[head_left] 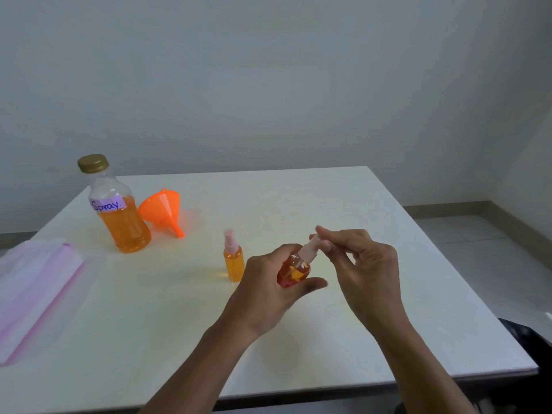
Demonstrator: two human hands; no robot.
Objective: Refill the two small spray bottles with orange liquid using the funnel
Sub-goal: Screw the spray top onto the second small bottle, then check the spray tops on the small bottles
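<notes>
My left hand (268, 282) grips a small spray bottle (294, 271) filled with orange liquid, tilted above the white table (373, 234). My right hand (364, 264) pinches that bottle's pink spray head (310, 249) between thumb and fingers. A second small spray bottle (234, 258), full of orange liquid and with its pink sprayer on, stands upright just left of my left hand. The orange funnel (162, 209) lies on its side at the back left. Beside it stands the big bottle (119, 210) labelled "Spray", gold cap on, about half full of orange liquid.
A clear zip bag with a pink strip (38, 291) lies at the table's left edge. The table's front edge runs close under my forearms. A dark object (528, 339) sits past the right corner, over a tiled floor (478, 249).
</notes>
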